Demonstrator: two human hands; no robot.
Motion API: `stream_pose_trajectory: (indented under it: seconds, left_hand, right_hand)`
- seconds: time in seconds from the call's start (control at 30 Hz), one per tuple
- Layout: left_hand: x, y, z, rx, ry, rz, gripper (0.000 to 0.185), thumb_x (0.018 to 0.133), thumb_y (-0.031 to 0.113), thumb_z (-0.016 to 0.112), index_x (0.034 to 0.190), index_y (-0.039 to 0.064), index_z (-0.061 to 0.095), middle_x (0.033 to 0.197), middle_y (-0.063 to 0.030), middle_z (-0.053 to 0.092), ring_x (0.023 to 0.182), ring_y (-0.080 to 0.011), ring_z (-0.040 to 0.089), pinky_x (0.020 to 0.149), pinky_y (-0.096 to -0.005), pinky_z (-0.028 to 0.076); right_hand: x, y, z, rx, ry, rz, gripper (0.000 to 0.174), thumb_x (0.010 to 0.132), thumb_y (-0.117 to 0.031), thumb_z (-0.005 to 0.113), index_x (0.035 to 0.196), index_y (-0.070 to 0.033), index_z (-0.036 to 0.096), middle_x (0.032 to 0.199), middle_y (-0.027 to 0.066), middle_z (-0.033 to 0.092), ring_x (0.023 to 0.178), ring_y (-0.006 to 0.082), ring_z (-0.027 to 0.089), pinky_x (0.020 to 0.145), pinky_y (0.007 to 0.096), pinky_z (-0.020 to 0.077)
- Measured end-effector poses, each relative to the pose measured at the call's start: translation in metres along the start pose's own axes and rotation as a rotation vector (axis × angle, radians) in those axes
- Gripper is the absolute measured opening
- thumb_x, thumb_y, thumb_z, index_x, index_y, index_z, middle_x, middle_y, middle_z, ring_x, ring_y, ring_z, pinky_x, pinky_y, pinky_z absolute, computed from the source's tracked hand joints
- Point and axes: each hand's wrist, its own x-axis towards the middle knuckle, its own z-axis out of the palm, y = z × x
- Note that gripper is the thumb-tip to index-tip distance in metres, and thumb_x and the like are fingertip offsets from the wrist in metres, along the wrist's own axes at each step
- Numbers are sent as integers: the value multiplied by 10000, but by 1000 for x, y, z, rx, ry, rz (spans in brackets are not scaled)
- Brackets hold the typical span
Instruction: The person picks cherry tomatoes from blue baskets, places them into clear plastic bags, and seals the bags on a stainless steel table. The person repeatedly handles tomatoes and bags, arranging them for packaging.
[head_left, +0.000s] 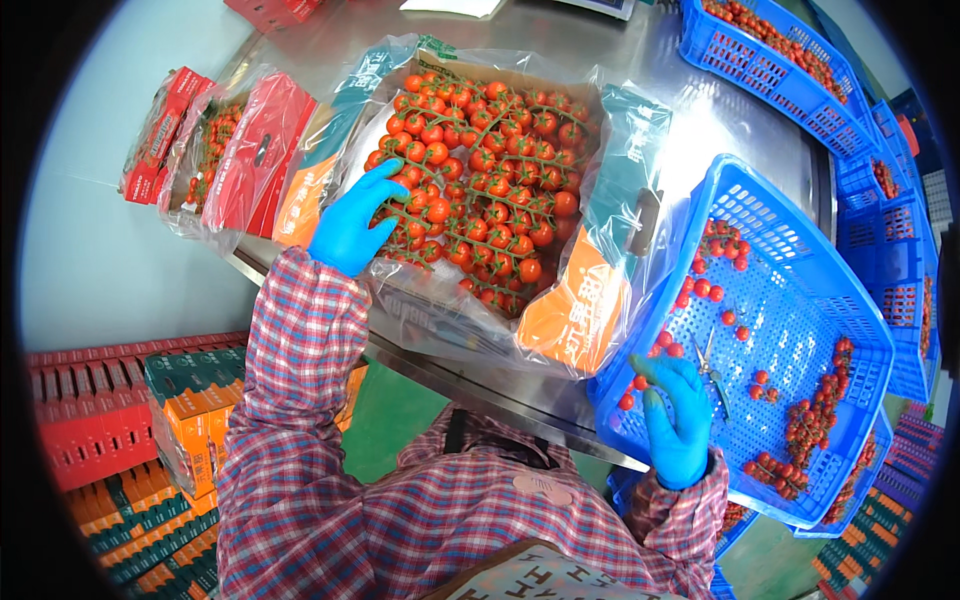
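Cherry tomatoes on green vines fill an open cardboard carton lined with clear plastic, whose green and orange flap stands out at the right. My left hand, in a blue glove, rests at the left side of these tomatoes with its fingers apart, touching them. My right hand, gloved too, is over the near left corner of a blue plastic crate; its fingers are bent and apart, and nothing clear shows between them. In that crate lie small scissors or snips, loose tomatoes and tomato bunches.
A metal table bears the carton and a red carton in plastic at the left. Another blue crate of tomatoes stands at the back right, with more crates beyond. Stacked red cartons and green-orange cartons are at the lower left.
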Motion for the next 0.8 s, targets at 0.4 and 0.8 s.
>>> stream_pose_trajectory:
  seconds: [0.4, 0.8]
  left_hand:
    - [-1, 0, 6, 32, 105, -4, 232, 695, 23, 639, 904, 72, 551, 1199, -103, 476, 1098, -297, 475, 918, -357, 401]
    - [-4, -10, 12, -52, 174, -23, 188, 712, 37, 608, 857, 67, 494, 1119, -109, 469, 960, -334, 504, 775, -396, 444]
  right_hand:
    - [210, -49, 145, -429, -439, -195, 216, 815, -124, 462, 998, -16, 503, 891, 218, 588, 854, 359, 572, 703, 455, 463]
    - [230, -28, 203, -487, -336, 63, 269, 769, -265, 590, 911, -38, 562, 928, 179, 603, 896, 346, 572, 760, 420, 467]
